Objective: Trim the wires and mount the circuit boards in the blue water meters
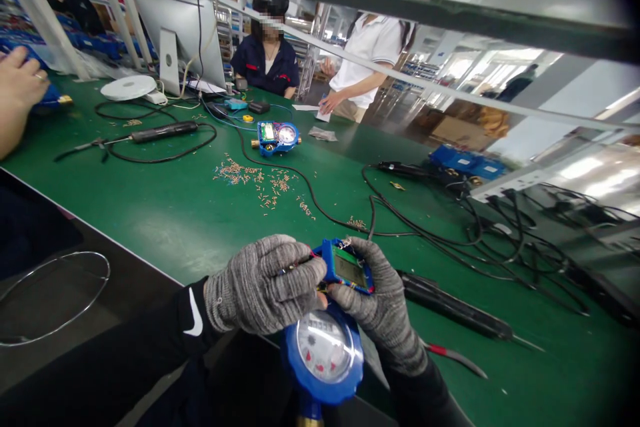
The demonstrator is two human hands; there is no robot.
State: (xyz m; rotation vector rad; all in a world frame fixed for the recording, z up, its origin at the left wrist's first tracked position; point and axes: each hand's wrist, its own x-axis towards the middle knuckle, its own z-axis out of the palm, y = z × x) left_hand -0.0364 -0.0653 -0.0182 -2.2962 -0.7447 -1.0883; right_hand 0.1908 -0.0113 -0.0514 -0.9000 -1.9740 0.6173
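Gloved right hand (383, 300) grips the display housing (328, 261) above the meter (324, 347); left hand (270, 283) curls at the housing's edge, hold unclear; steady support should protect the screen (350, 271).

glossy plastic meter (325, 348), rough knit-cloth gloves (263, 283), smooth tabletop (165, 220)

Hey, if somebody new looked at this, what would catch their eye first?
Probably the bright blue meter at the near edge of the green table, its round dial facing up below the gloved left hand and right hand; the right grips a small display unit. Next, the tiny copper-coloured pieces scattered across the middle of the table, then a second blue meter just beyond them.
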